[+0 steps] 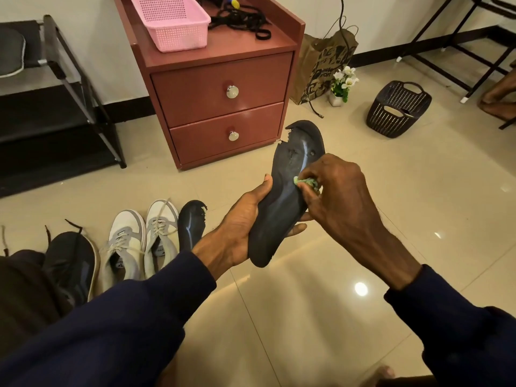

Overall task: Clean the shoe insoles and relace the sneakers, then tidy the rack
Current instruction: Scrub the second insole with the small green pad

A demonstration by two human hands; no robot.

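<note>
Green crumpled cloth (305, 182) is being pinched in the curled fingers of the right hand (340, 196), which is pressing it against a dark blue-grey foam insole (284, 202). The left hand (240, 233) is gripping that insole from beneath, thumb on one edge, holding it in the air above the glossy beige floor tiles (279, 317). Its toe end is showing ragged, torn edges and small holes. A second dark insole (191, 222) is lying on the tiles beside white-and-grey laced sneakers (139, 241), near a red-brown two-drawer cabinet (220, 107).
</note>
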